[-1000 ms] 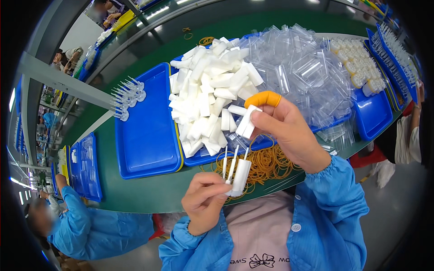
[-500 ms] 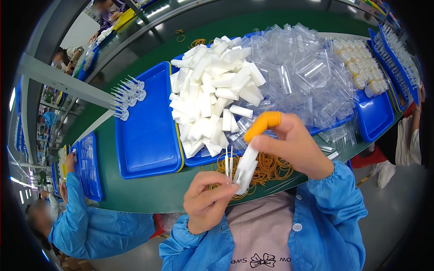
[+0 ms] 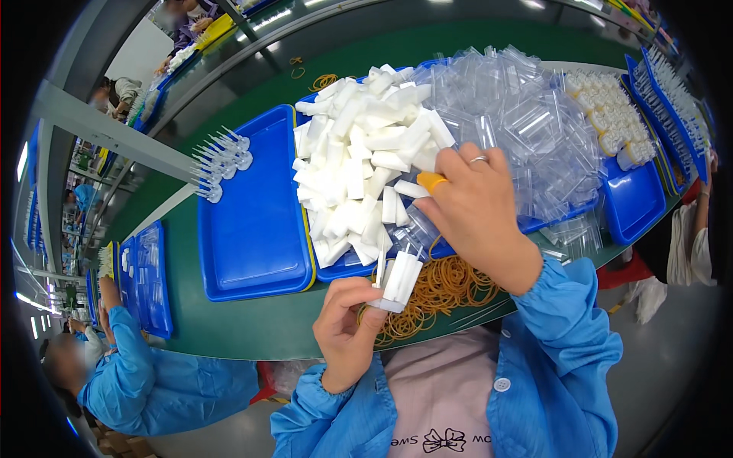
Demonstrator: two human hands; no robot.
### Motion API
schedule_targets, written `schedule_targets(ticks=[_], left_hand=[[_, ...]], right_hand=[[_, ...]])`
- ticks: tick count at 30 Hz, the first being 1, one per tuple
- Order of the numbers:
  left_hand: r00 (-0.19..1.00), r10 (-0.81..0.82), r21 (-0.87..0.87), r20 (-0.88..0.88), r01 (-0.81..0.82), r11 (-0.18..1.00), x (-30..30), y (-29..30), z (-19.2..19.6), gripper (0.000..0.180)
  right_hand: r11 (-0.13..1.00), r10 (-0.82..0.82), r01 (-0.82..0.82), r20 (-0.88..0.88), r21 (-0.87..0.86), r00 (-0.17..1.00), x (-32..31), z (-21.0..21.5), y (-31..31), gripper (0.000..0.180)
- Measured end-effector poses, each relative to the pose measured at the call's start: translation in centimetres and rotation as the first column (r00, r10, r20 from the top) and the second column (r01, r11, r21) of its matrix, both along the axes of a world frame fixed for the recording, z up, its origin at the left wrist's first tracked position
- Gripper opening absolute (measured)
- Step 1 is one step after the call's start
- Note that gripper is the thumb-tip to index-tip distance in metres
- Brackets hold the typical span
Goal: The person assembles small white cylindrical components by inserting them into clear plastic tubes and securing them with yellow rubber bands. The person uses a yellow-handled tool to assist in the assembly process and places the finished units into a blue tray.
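I see my left hand (image 3: 347, 320) with fingers clamped on a small bundle of white plastic pieces (image 3: 398, 281) above the rubber bands (image 3: 443, 286) on the green desk (image 3: 229, 320). My right hand (image 3: 473, 210) rests with fingers together on the heap of white pieces (image 3: 359, 160) in the blue tray (image 3: 252, 229).

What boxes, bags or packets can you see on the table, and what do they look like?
Clear plastic packets: big heap at the far right of the green table, see-through and shiny.
Small white packs: pile in the middle blue tray, oblong.
White pack: oblong, held in the left hand.
Right hand: reaches to the white pile.
No signs or screens show clearly.
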State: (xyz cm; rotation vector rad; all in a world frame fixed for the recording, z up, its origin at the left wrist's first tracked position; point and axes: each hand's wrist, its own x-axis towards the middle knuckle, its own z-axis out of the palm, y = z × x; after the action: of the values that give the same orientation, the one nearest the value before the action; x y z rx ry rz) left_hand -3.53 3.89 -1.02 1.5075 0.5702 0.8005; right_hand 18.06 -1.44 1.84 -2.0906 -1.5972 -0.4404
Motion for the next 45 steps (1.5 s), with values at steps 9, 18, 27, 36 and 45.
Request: schedule_targets(ticks=[9,18,27,36,45], left_hand=[[0.999,-0.032,0.15,0.009,0.03,0.988,-0.6,0.9,-0.2,0.015],[0.974,-0.221,0.406,-0.045,0.22,0.887,-0.3,0.7,1.3,0.024],[0.935,-0.349,0.538,-0.07,0.33,0.776,0.4,1.2,1.6,0.037],[0.978,-0.187,0.52,-0.088,0.205,0.829,0.9,-0.1,2.9,0.033],[0.974,-0.099,0.382,-0.202,0.171,0.908,0.3,0.5,2.1,0.017]], right_hand=[[0.997,0.056,-0.051,-0.071,0.06,0.996,-0.3,0.4,-0.8,0.007],[0.936,0.338,-0.288,-0.751,0.204,0.567,1.8,3.2,-5.3,0.016],[0.918,0.211,-0.367,-0.969,0.15,0.131,2.9,2.8,-5.6,0.016],[0.863,0.251,-0.493,-0.94,0.109,0.233,-0.4,2.2,-5.3,0.015],[0.92,0.393,-0.319,-0.508,0.23,0.766,-0.7,2.6,-2.3,0.014]])
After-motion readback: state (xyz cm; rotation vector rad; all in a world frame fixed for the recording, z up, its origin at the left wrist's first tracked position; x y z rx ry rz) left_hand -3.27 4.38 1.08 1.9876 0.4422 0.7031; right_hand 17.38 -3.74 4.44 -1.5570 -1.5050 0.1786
